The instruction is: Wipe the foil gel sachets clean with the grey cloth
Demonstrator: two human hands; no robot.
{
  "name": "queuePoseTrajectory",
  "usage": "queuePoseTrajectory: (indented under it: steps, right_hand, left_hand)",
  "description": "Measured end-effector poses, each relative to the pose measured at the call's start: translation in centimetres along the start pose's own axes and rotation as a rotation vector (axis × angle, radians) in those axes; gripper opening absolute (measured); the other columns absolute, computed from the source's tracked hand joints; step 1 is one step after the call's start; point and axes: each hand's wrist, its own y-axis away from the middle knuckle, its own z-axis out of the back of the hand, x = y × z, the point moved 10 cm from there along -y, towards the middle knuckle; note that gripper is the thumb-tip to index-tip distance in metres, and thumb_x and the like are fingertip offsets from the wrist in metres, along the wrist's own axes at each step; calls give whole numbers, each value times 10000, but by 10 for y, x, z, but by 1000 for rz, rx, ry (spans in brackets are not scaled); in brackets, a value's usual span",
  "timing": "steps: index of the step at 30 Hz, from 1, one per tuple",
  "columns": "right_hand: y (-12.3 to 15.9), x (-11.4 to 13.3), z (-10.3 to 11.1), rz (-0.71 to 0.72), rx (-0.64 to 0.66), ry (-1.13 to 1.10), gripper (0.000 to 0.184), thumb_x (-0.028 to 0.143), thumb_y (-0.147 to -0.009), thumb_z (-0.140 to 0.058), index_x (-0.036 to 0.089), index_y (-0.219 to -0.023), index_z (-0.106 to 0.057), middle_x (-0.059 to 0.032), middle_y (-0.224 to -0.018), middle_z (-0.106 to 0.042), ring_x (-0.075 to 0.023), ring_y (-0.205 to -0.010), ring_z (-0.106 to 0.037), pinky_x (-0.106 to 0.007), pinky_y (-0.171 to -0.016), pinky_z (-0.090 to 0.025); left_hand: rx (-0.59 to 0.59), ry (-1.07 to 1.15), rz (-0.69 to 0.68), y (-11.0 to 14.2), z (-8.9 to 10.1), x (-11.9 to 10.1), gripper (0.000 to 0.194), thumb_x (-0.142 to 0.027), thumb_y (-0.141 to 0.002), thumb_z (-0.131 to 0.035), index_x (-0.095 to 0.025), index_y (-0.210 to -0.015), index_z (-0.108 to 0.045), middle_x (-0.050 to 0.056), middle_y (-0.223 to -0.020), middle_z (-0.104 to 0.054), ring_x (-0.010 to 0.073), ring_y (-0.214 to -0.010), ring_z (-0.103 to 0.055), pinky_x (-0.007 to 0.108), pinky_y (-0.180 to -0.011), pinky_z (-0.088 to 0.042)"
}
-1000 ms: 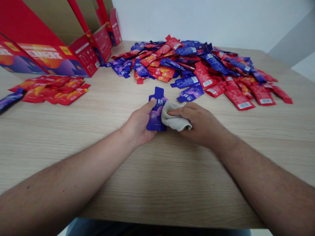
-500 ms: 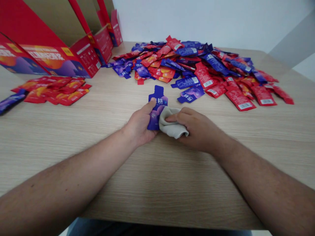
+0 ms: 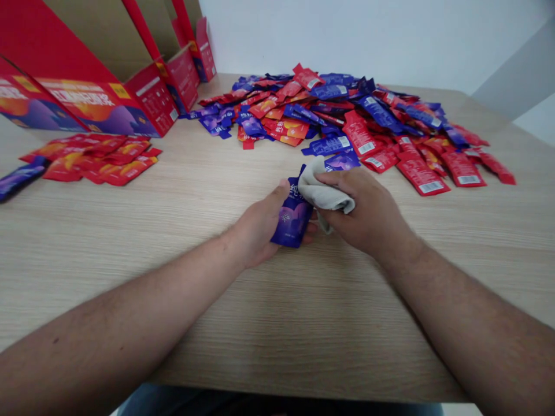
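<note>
My left hand [image 3: 260,228] grips a purple sachet [image 3: 292,216] by its lower half, thumb on its left edge, holding it tilted over the wooden table [image 3: 277,323]. My right hand [image 3: 368,214] is closed on a bunched beige cloth [image 3: 323,190] and presses it against the sachet's upper part, which it covers. Right behind the hands lies one loose purple sachet [image 3: 342,160], partly hidden by the cloth.
A big heap of red and purple sachets [image 3: 347,115] spreads over the far half of the table. A smaller row of red sachets [image 3: 95,159] lies at the left. Open red cartons [image 3: 87,98] stand at the back left. A white wall rises behind.
The sachet has come up off the table and tilted to the right in my left hand. The cloth in my right hand has slid from the sachet's lower right side up over its top.
</note>
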Motion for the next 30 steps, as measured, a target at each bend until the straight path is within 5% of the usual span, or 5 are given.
queuePoseTrajectory:
  steps: [5, 11, 14, 21, 30]
  right_hand:
    - [9, 32, -19, 97, 214, -77, 436, 260, -839, -723, 210, -1272, -734, -126, -1109, -717, -277, -960, -689, -400, -796, -577]
    - [-1, -6, 0, 8, 21, -13, 417, 211, -841, -685, 223, -1255, -730, -98, -1108, -771, -317, -1021, -689, -466, -888, -560]
    - [0, -3, -3, -1, 20, -18, 427, 211, -833, -686, 208, -1257, -735, -101, -1073, -764, -306, -1001, -688, -448, -873, -562]
    - [18, 54, -34, 99, 378, -97, 497, 219, -824, -734, 216, -1320, -751, -90, -1034, -666, -236, -869, -661, -348, -736, -546]
    - [23, 43, -38, 129, 595, -190, 441, 176, -780, -796, 305, -1202, -805, -56, -1106, -703, -227, -895, -694, -345, -770, -572]
  left_hand:
    - [26, 65, 12, -2, -6, 1, 587, -597, -1079, -375, -152, -1203, -736, 106, -835, -781, 246, -760, -760, 348, -700, -611]
    - [11, -67, 70, 2, -1, 2, 656, -664, -1055, -382, -126, -1153, -744, 140, -822, -783, 215, -615, -707, 326, -595, -591]
    - [-10, -73, 65, 3, 0, 1, 655, -643, -1065, -364, -119, -1180, -741, 149, -853, -792, 219, -631, -711, 327, -597, -588]
    - [-87, 94, 52, -1, 4, 0, 638, -673, -1033, -406, -160, -1184, -756, 114, -861, -788, 271, -766, -756, 383, -711, -606]
    - [-147, 123, 82, -2, 12, -1, 656, -706, -1008, -414, -149, -1102, -747, 116, -781, -732, 249, -677, -702, 354, -613, -570]
